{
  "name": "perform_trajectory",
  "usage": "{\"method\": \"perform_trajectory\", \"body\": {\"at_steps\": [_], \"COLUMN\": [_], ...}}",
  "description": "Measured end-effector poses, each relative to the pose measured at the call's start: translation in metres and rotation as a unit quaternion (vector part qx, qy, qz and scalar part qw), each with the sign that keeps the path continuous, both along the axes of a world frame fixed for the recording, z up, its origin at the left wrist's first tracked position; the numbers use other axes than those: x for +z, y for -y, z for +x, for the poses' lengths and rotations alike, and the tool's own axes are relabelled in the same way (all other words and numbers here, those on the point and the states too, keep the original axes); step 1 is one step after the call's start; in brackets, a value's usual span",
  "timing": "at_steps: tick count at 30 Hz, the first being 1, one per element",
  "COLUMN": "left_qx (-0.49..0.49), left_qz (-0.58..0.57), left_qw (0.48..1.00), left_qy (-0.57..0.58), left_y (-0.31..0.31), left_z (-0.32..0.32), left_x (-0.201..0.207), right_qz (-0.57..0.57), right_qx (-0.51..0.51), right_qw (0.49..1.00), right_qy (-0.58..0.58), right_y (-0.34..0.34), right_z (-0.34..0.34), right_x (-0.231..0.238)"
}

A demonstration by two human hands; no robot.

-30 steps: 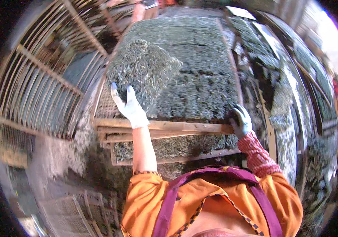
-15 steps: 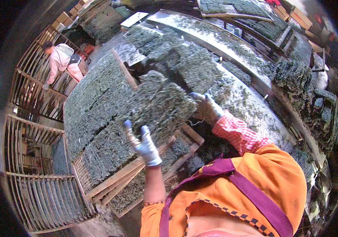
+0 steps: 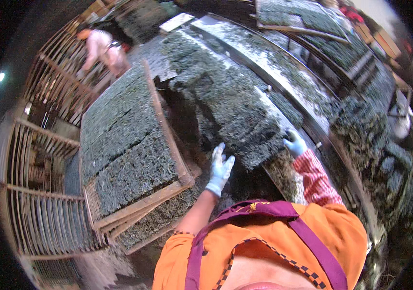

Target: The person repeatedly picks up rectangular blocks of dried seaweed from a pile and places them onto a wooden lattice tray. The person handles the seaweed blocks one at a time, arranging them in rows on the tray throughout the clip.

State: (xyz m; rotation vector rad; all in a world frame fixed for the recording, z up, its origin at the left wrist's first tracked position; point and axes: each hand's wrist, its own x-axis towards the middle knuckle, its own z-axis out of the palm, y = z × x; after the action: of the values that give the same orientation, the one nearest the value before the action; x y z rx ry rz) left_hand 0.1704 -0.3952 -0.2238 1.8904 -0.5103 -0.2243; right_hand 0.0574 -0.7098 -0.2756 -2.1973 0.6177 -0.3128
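Note:
A thick mat of dark green leafy, fibrous material [image 3: 250, 137] lies along the long pale table, its near end overhanging the edge. At its left near corner is my left hand [image 3: 220, 171], in a pale blue glove, fingers and thumb spread. My right hand [image 3: 295, 144], gloved likewise, is beside the mat's right near corner, thumb and fingers apart. Whether either hand still touches the mat cannot be made out. To my left, a wood-framed tray [image 3: 183, 169] carries more mats of the same green material [image 3: 134, 166].
Slatted wooden racks [image 3: 54, 224] line the left side. A co-worker in pink [image 3: 102, 48] bends over the far racks. A dark rail [image 3: 284, 79] runs along the table's right side. Piled green material [image 3: 361, 118] stands at the right, near more loaded trays [image 3: 308, 31].
Both hands have moved right with the mat, from above the framed tray to the pale table. The mat now lies there, and the tray's wooden edge is uncovered.

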Motion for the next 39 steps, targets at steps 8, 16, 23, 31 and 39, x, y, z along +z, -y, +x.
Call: {"method": "perform_trajectory", "body": {"at_steps": [8,16,23,31,39], "left_qx": [0.276,0.684,0.711,0.754,0.559], "left_qz": [-0.073,0.406,0.405,-0.341,-0.616], "left_qw": [0.956,0.606,0.573,0.548,0.532], "left_qy": [0.072,-0.001,-0.047,0.125,0.157], "left_y": [-0.206,-0.459,-0.460,-0.444,-0.504], "left_z": [0.016,0.055,0.112,0.104,0.074], "left_x": [0.050,0.067,0.042,0.082,0.069], "right_qz": [-0.053,0.190,0.042,0.095,0.060], "right_qx": [-0.006,0.212,0.232,0.243,0.313], "right_qw": [0.988,0.937,0.958,0.956,0.937], "right_qy": [0.142,0.203,0.162,0.138,0.144], "right_y": [-0.006,-0.128,-0.185,-0.198,-0.209], "right_z": [0.016,0.077,0.075,0.070,0.088], "right_x": [0.031,0.073,0.095,0.094,0.104]}}
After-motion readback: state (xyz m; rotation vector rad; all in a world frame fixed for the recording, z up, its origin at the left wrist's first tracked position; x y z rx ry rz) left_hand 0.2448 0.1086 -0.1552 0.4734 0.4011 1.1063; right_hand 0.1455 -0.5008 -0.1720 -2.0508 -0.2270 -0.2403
